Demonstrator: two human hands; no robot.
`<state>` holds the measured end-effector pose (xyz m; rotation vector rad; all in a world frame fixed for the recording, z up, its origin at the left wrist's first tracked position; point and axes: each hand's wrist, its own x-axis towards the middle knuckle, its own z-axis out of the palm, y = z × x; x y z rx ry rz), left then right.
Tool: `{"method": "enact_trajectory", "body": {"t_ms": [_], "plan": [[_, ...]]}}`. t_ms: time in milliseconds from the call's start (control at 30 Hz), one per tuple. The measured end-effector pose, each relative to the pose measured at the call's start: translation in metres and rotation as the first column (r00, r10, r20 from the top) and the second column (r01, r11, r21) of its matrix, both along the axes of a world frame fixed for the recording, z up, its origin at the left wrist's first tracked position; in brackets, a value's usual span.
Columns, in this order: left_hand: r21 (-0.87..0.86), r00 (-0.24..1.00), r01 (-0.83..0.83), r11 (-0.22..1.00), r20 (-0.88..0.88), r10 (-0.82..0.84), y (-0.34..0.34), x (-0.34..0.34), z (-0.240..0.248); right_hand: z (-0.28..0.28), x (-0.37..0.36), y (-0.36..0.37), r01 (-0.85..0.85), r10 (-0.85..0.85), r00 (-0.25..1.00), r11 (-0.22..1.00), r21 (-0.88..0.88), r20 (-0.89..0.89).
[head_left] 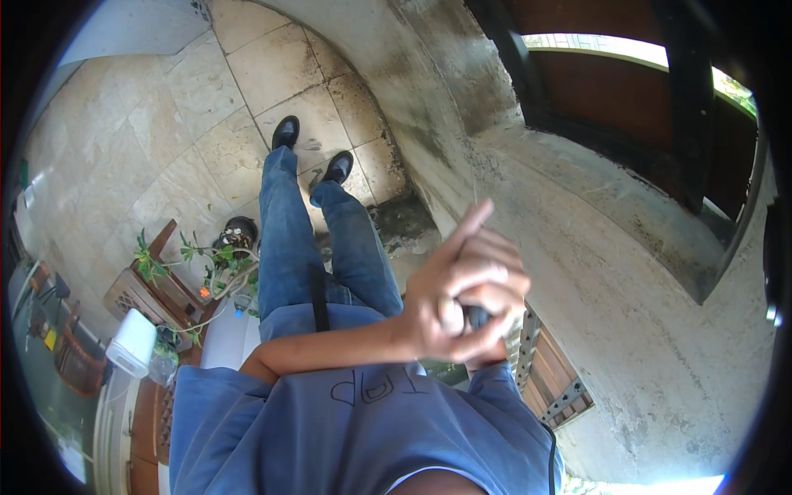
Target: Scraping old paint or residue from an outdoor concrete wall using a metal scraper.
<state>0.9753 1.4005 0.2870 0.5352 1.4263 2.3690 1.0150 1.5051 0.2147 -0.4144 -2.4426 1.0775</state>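
In front of my chest, right of the middle, my two hands are brought together. My left forearm crosses my blue shirt [346, 429], and my left hand [454, 285] is closed, with one digit pointing up and away. Behind and below it, my right hand [488, 337] is mostly covered, its visible fingers curled. A small dark thing [476, 317] shows between the hands; its kind cannot be made out. Motion blurs the fingers somewhat.
A stained pale wall [610, 313] curves along the right, with a dark-framed window opening [602, 91] above it. At left are a potted plant [237, 235], a wooden chair [148, 297] and a white plastic container [133, 342]. Tiled floor [198, 157] lies ahead.
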Motion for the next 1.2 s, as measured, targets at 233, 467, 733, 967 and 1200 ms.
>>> {"method": "enact_trajectory", "body": {"t_ms": [233, 467, 733, 967, 1200], "plan": [[-0.269, 0.949, 0.023, 0.963, 0.308, 0.064, 0.019, 0.000, -0.062, -0.008, -0.004, 0.002, -0.136, 0.136, 0.984, 0.991, -0.012, 0.119], [-0.245, 0.966, -0.036, 0.969, 0.240, 0.097, 0.016, -0.005, -0.080, -0.013, -0.018, 0.000, -0.247, 0.238, 0.963, 0.967, 0.060, 0.124], [-0.266, 0.938, 0.058, 0.962, 0.343, 0.038, 0.016, -0.021, -0.081, -0.021, -0.026, -0.003, -0.147, 0.134, 0.976, 0.987, 0.064, 0.172], [-0.077, 0.998, -0.032, 0.996, 0.052, 0.036, 0.012, -0.038, -0.074, 0.011, -0.054, -0.014, -0.108, 0.131, 0.985, 0.975, 0.194, -0.113], [0.339, 0.992, 0.020, 0.940, 0.110, -0.061, 0.002, -0.009, -0.037, 0.040, -0.037, -0.029, -0.067, 0.077, 0.973, 0.996, 0.054, -0.216]]}}
